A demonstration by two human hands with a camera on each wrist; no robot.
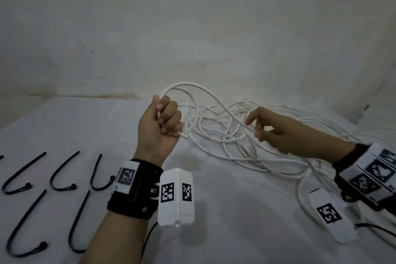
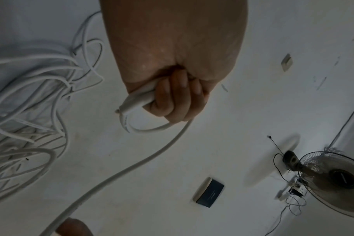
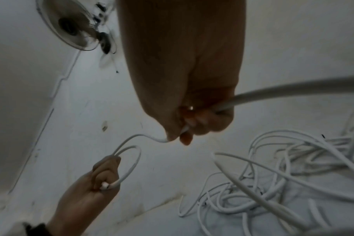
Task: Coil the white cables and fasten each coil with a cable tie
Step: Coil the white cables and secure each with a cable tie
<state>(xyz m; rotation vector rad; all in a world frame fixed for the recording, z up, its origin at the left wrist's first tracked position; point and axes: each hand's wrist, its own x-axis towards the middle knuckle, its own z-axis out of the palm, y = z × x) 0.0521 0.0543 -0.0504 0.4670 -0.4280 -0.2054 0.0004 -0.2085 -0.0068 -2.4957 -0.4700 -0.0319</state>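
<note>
— So what lay nearest?

— Five black ties [image 1: 40, 180], bent into hooks, sat in two rows on the white sheet [image 1: 225, 210] at the near left, just left of the left wrist strap [image 1: 134, 188].

— And the left hand?

— The left hand [image 1: 158, 126] was raised in a fist, palm toward the camera, fingers [image 2: 172, 95] wrapped round a white cable [image 1: 192, 92]. The cut end [image 1: 184, 135] poked out beside the little finger. A small loop [image 3: 129, 166] rose from the top of the fist and came back into it.

— Where did that cable run?

— It arched up from the fist, then sloped down to the right hand [image 1: 272, 133].

— Was the right hand gripping it?

— Lightly. In the right wrist view the thumb and fingertips [image 3: 200, 121] were curled on the strand and pinched it; in the head view the index finger pointed out over it. Beyond the hand the cable passed off toward the wrist.

— And the rest of the cable?

— A loose tangle [image 1: 235, 135] of white loops lay on the sheet under and behind both hands, spreading to the right edge. How many cables were in it, I couldn't tell.

— Farther back?

— A stained pale wall [image 1: 192, 28]. The wrist views also caught a fan [image 2: 337, 182] and a small dark box [image 2: 209, 192].
</note>
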